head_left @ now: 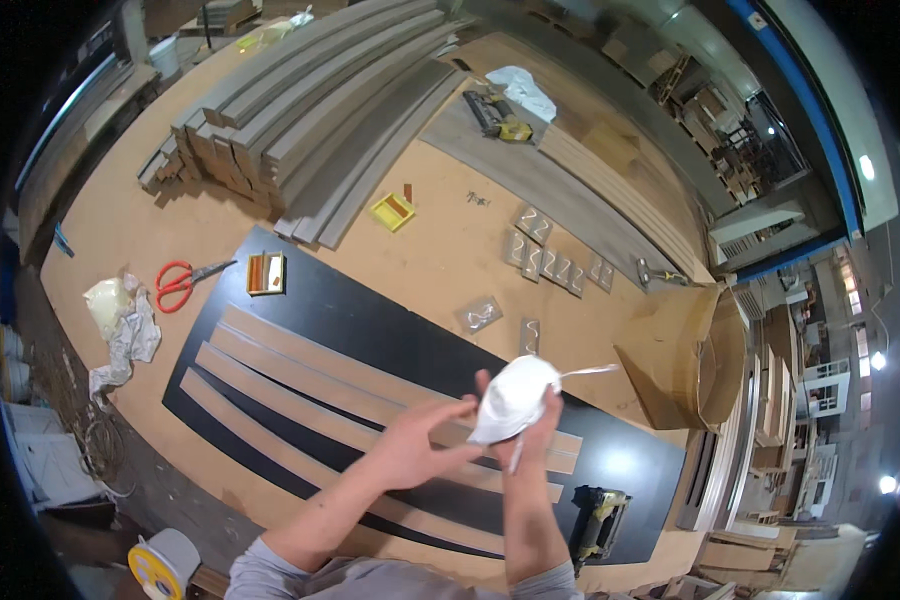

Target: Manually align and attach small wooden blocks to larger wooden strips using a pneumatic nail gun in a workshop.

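Note:
A white, rounded, soft-looking bundle (515, 398) is held up over the black panel (410, 350). Thin pale strips trail from it to the right and below; its exact kind I cannot make out. My right hand (536, 432) is wrapped around it from the right and below. Just left of the bundle, my left hand (420, 443) has its thumb and fingers apart and grips nothing. Beneath both hands, several long wood-toned strips (290, 390) lie side by side on the panel. A black nail gun (599, 522) rests on the panel right of my right forearm.
Red-handled scissors (177, 287), a small box of brown pieces (266, 273) and crumpled white plastic (130, 335) are at left. Stacked grey boards (300, 130) fill the back. Small clear packets (560, 268), a hammer (660, 274) and an open cardboard box (685, 355) lie right.

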Motion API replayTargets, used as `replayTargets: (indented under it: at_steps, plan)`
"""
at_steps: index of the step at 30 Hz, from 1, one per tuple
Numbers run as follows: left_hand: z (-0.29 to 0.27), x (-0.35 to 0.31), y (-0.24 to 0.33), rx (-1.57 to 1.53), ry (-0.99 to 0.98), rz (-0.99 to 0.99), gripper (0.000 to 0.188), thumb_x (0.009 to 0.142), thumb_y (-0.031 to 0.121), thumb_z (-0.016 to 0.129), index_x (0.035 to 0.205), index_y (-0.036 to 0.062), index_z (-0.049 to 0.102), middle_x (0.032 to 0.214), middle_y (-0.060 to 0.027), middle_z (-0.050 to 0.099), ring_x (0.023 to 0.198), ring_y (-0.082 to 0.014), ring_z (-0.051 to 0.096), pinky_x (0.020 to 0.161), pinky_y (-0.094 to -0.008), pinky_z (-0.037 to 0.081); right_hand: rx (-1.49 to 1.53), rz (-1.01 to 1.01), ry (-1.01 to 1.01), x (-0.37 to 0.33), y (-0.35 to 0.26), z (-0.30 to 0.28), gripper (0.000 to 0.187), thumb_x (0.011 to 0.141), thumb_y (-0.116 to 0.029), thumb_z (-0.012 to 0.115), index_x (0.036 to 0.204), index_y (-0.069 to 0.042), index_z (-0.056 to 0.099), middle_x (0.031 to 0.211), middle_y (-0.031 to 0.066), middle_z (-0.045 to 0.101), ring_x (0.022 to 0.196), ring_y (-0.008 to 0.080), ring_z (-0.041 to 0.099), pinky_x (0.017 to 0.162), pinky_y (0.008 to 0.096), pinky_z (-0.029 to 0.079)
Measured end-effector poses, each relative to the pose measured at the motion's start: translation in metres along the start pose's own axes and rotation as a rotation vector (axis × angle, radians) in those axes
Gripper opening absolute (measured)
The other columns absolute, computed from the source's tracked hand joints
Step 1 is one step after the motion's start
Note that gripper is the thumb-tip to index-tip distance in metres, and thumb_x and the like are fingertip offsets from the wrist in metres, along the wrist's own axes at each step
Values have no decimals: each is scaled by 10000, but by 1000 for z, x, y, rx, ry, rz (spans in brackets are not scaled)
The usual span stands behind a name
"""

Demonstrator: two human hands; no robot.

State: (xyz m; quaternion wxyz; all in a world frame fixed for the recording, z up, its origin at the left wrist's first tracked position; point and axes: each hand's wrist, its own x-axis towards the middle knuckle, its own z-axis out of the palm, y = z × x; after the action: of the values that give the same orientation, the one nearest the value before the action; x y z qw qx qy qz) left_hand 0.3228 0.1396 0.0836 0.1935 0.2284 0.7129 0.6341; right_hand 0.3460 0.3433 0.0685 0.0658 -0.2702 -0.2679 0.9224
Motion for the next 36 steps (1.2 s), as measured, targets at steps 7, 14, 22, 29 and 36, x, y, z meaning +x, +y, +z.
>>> replayTargets:
  at_steps: [7,14,22,29,36]
  plan:
    - [-16,31,-79,768,338,62,514,901,331,807,1326,75,672,1390,-151,612,1349,-378,536,1195,-553,356,-535,-396,189,108,-46,-9,491,1049,-352,712,1377,-6,593,1184,95,730,1027,223,739,922,374,600]
    - [-16,29,-85,764,240,37,439,947,375,736,1264,72,719,1404,-106,634,1373,-306,546,1217,-524,332,-914,-567,177,152,-40,3,410,902,-163,884,1200,15,667,1058,92,754,930,168,718,829,336,582]
    - [-16,32,-84,756,241,30,409,939,368,745,1213,65,743,1377,-110,645,1358,-304,555,1203,-513,346,-1111,-613,148,158,-40,12,459,871,-193,913,1191,27,669,1054,107,760,922,174,722,838,334,584]
    - [-15,33,-82,749,238,33,401,934,361,747,1205,66,748,1370,-108,647,1352,-306,554,1193,-508,353,-1137,-636,135,162,-44,5,482,857,-217,926,1183,28,670,1043,104,763,918,177,721,847,340,582]
    - [-16,32,-82,751,247,33,386,930,357,752,1195,77,752,1362,-101,650,1350,-298,556,1189,-505,357,-1182,-671,154,163,-45,13,473,851,-215,932,1175,18,677,1052,109,764,936,178,719,858,342,583]
